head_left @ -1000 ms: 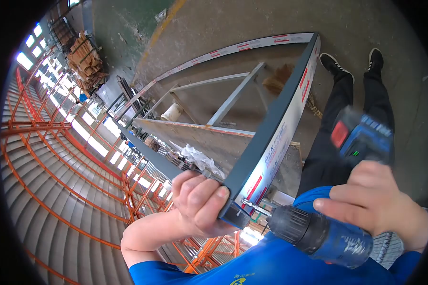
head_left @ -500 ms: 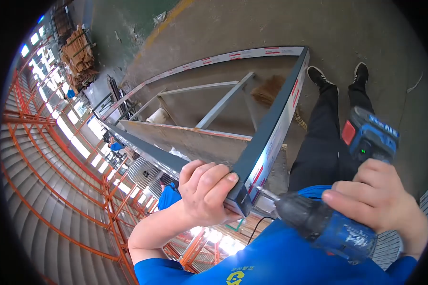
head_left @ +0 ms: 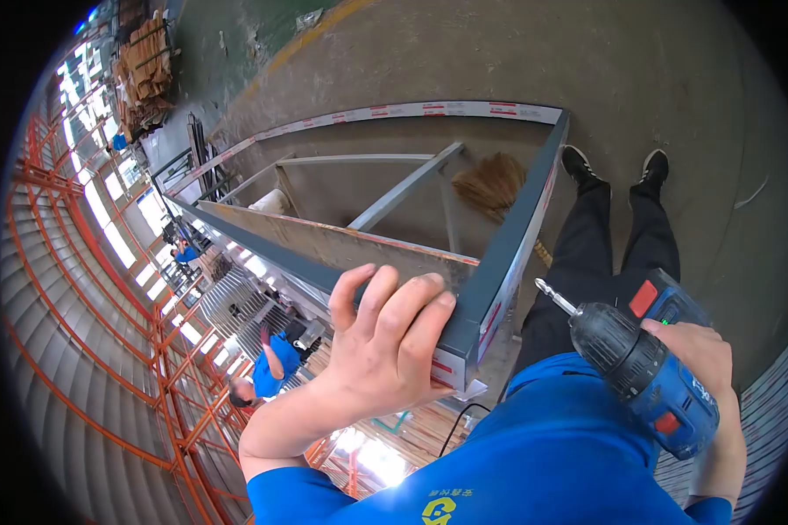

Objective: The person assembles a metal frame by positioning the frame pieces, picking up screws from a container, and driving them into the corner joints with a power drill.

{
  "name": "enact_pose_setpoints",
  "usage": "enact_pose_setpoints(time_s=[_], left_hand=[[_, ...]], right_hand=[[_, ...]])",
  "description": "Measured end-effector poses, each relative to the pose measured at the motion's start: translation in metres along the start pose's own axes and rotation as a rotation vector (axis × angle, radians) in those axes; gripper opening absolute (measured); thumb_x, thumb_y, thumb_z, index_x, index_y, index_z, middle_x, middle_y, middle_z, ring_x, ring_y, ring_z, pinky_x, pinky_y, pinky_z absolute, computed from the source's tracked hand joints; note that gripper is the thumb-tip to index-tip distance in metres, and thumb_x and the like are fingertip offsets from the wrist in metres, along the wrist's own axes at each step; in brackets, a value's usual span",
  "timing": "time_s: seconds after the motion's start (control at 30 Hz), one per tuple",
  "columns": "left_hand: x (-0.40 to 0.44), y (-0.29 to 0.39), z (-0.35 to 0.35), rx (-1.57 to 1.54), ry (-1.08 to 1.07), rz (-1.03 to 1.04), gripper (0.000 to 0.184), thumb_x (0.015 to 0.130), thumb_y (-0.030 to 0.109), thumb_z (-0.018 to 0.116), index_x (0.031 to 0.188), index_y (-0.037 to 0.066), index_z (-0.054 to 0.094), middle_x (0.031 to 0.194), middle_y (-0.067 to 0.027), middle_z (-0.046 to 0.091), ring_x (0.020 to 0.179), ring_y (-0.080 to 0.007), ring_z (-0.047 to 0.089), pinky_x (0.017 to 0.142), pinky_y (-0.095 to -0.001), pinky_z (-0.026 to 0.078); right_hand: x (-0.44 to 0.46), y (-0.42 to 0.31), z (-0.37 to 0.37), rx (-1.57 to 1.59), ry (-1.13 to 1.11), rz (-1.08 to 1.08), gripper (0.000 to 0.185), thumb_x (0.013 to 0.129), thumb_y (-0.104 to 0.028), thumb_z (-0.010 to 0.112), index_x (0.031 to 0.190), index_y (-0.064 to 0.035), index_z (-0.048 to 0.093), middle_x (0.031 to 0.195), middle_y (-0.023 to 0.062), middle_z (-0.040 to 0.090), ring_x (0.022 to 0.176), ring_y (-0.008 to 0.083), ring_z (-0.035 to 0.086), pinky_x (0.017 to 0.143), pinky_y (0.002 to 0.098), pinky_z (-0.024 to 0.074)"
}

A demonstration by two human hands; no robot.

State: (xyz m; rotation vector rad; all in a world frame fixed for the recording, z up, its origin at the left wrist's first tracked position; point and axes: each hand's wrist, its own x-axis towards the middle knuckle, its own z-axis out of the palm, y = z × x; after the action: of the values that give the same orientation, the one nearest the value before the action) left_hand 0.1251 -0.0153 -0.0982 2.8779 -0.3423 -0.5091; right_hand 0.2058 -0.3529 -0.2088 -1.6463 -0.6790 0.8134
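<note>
I see the left grip [head_left: 383, 339] curled over the near corner of the smooth, dark, flat-faced frame [head_left: 502, 261], while the right grip [head_left: 700, 352] wraps a scuffed blue-and-black drill [head_left: 648, 372]. That corner lies at nine o'clock from the right grip; the slender metal bit [head_left: 559, 297], apart from it, points toward ten.

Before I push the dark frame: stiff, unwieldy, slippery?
The dark frame probably moves as one stiff piece: its bars meet at corners. It may feel unwieldy, being far larger than the left hand gripping it near one corner. Its smooth-looking faces might slip.
</note>
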Motion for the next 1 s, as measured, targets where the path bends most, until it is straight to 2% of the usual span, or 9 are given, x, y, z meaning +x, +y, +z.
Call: enact_pose_setpoints(time_s=[0.07,0.1,0.2,0.3,0.33,0.43,0.6,0.73,1.0], left_hand=[[0.000,-0.005,0.001,-0.128,-0.040,0.024,0.079,0.059,0.027,0.087,0.128,0.005,0.057,0.128,-0.0143,0.059,0.112,-0.0341,0.056,0.100,-0.0533,0.038],[-0.001,-0.006,0.000,-0.137,-0.062,0.036,0.085,0.053,0.027,0.088,0.130,0.006,0.058,0.131,-0.0117,0.060,0.110,-0.0326,0.057,0.097,-0.0516,0.040],[0.004,-0.010,-0.006,-0.130,-0.118,0.120,0.089,0.048,0.030,0.087,0.130,0.008,0.059,0.132,-0.0095,0.062,0.107,-0.0303,0.059,0.093,-0.0493,0.042],[0.005,-0.011,-0.002,-0.156,-0.052,0.112,0.094,0.042,0.030,0.088,0.129,0.010,0.060,0.130,-0.0081,0.064,0.104,-0.0270,0.062,0.090,-0.0464,0.043],[0.005,-0.017,-0.002,-0.120,-0.070,0.170,0.083,0.063,0.046,0.085,0.132,0.008,0.056,0.133,-0.0103,0.063,0.107,-0.0296,0.061,0.095,-0.0476,0.043],[0.008,-0.018,-0.003,-0.141,-0.046,0.168,0.082,0.062,0.043,0.085,0.131,0.008,0.056,0.132,-0.0096,0.064,0.108,-0.0290,0.062,0.096,-0.0467,0.043],[0.016,-0.020,-0.005,-0.189,0.005,0.155,0.091,0.049,0.030,0.090,0.130,0.009,0.055,0.128,-0.0098,0.066,0.103,-0.0293,0.067,0.094,-0.0449,0.044],[0.021,-0.022,-0.005,-0.202,0.048,0.166,0.088,0.050,0.023,0.087,0.130,0.009,0.053,0.125,-0.0097,0.066,0.101,-0.0264,0.067,0.092,-0.0434,0.043],[0.028,-0.018,-0.007,-0.167,0.006,0.160,0.089,0.050,0.028,0.088,0.130,0.009,0.053,0.127,-0.0097,0.064,0.097,-0.0264,0.065,0.092,-0.0445,0.042]], right_hand=[[0.002,-0.001,0.004,0.006,-0.009,-0.001,0.051,0.080,-0.013,0.075,0.130,-0.0055,0.066,0.092,0.0139,0.075,0.077,0.0273,0.075,0.071,0.0355,0.0569],[0.003,-0.001,0.006,0.015,-0.010,0.002,0.051,0.081,-0.013,0.075,0.130,-0.0051,0.066,0.092,0.0144,0.075,0.077,0.0269,0.075,0.071,0.0352,0.0570],[0.008,-0.005,0.007,0.016,-0.021,0.014,0.052,0.081,-0.012,0.074,0.132,-0.0050,0.066,0.094,0.0140,0.076,0.081,0.0274,0.076,0.075,0.0356,0.0586],[0.004,-0.007,0.008,-0.092,-0.050,0.024,0.055,0.080,-0.016,0.075,0.133,-0.0047,0.066,0.099,0.0135,0.076,0.088,0.0279,0.077,0.081,0.0370,0.0598],[0.003,-0.010,0.007,-0.100,-0.054,0.025,0.055,0.080,-0.016,0.075,0.133,-0.0047,0.066,0.099,0.0135,0.076,0.088,0.0279,0.077,0.081,0.0370,0.0598],[0.000,-0.016,0.006,-0.085,-0.056,0.050,0.058,0.078,-0.020,0.076,0.133,-0.0052,0.066,0.105,0.0132,0.077,0.096,0.0285,0.077,0.086,0.0381,0.0600],[-0.003,-0.025,0.003,-0.019,-0.064,0.093,0.060,0.078,-0.023,0.076,0.134,-0.0049,0.065,0.112,0.0148,0.076,0.098,0.0298,0.076,0.087,0.0385,0.0597],[-0.005,-0.026,0.003,-0.024,-0.052,0.043,0.061,0.078,-0.024,0.077,0.134,-0.0044,0.065,0.113,0.0153,0.075,0.096,0.0300,0.076,0.086,0.0379,0.0598],[-0.005,-0.008,0.017,0.177,-0.065,0.041,0.061,0.078,-0.021,0.079,0.135,-0.0034,0.065,0.113,0.0160,0.075,0.094,0.0274,0.077,0.084,0.0340,0.0599]])
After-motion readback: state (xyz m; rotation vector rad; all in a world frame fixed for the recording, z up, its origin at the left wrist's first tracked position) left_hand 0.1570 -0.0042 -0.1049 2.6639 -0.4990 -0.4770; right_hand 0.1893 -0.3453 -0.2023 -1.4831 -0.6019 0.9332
